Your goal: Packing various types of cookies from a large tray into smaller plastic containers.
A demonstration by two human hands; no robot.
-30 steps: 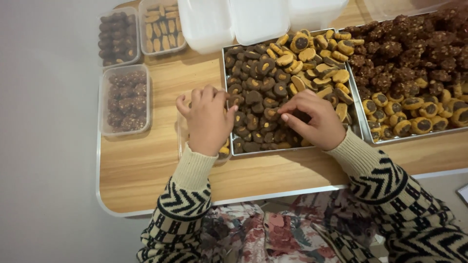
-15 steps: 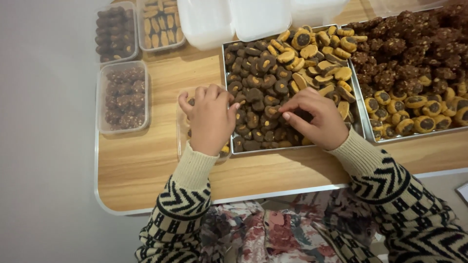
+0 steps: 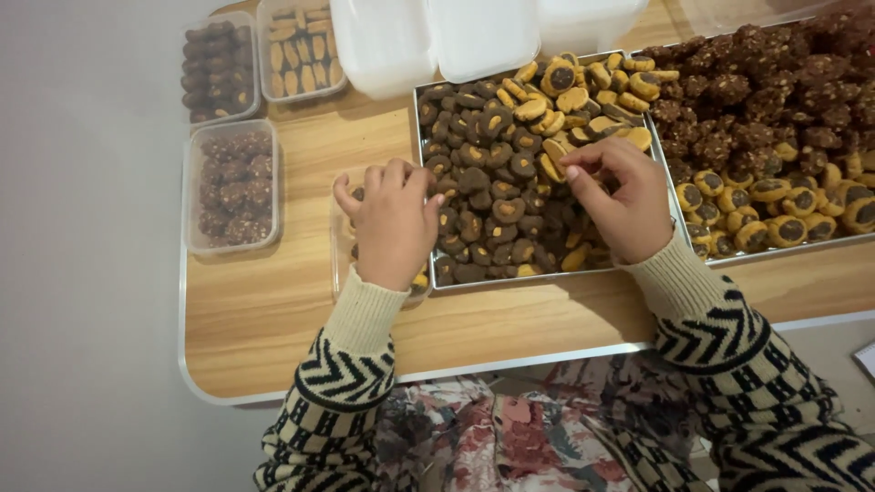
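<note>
From the head camera we see our left hand [image 3: 394, 223] curled over a small clear box [image 3: 344, 251] beside the metal tray [image 3: 426, 196], its grip hidden. Our right hand [image 3: 620, 196] pinches a tan cookie [image 3: 552, 169] over the tray's dark cookies [image 3: 492, 196].

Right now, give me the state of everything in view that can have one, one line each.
Left hand: curled over a small clear container, which it mostly hides.
Right hand: fingertips pinching among cookies in the middle tray.
Middle tray: nearly full of cookies.
Right tray: full.
Three clear tubs: filled, lidless.
White containers: contents not visible.
</note>
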